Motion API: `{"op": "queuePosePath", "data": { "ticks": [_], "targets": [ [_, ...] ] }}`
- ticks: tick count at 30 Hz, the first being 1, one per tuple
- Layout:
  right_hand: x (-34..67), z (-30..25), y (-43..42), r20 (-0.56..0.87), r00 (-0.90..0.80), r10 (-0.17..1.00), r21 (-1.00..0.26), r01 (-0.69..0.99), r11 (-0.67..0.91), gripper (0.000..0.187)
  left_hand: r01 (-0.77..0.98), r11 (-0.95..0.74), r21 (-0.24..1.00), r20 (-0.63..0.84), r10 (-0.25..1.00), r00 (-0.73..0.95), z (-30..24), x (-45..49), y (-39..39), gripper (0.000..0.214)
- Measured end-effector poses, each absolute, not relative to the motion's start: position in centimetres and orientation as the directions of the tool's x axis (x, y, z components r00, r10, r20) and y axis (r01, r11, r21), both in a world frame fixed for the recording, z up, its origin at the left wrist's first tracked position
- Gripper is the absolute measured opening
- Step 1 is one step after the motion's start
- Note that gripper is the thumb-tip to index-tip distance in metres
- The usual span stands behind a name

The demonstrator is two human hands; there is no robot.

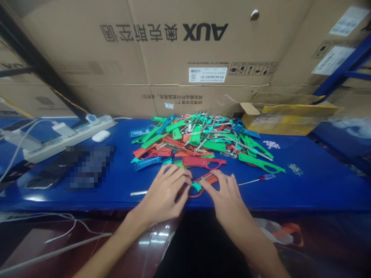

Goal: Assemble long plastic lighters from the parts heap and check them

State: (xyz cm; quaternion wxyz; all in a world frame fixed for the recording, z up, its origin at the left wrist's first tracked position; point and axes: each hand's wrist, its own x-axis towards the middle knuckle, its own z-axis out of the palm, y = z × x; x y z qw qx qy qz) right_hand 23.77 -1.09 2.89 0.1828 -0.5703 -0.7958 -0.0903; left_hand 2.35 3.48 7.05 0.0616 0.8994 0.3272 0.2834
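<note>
An orange-red long-nosed lighter (213, 179) lies between my hands near the table's front edge. It has a teal trigger (197, 187), and a metal tube (138, 193) sticks out to the left beyond my left hand. My left hand (169, 189) is closed around its left part, with thumb and fingers bent inward. My right hand (227, 191) pinches the right part of the body from above. Fingers hide much of the lighter. Just behind it lies a red lighter casing (199, 162), in front of a heap of green, blue and red lighter parts (197, 135).
A screwdriver (265, 177) lies right of my right hand. Beyond it are small metal pieces (295, 169) and pale pink bits (271, 144). A yellow-taped carton (284, 119) stands back right. At left are a power strip (78, 137) and a dark phone (50, 170).
</note>
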Motion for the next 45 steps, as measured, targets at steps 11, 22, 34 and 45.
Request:
{"op": "queuePosePath", "data": {
  "ticks": [11,22,34,45],
  "targets": [
    [23.75,3.03,-1.05,0.405,-0.293,0.866,-0.038,0.941,0.336,0.079,0.616,-0.747,0.249,0.498,0.645,0.580,6.79,2.48,3.72,0.007],
    [23.44,2.98,-1.04,0.425,-0.280,0.861,-0.012,0.949,0.315,0.078,0.606,-0.758,0.239,0.523,0.627,0.578,7.01,2.38,3.38,0.010],
    [23.30,3.18,-1.08,0.400,-0.279,0.873,-0.012,0.951,0.309,0.075,0.590,-0.762,0.267,0.505,0.632,0.588,7.26,2.45,3.34,0.009],
    [23.14,2.98,-1.04,0.425,-0.269,0.865,-0.012,0.953,0.302,0.073,0.593,-0.741,0.314,0.535,0.654,0.535,7.23,2.28,3.31,0.009]
  ]
}}
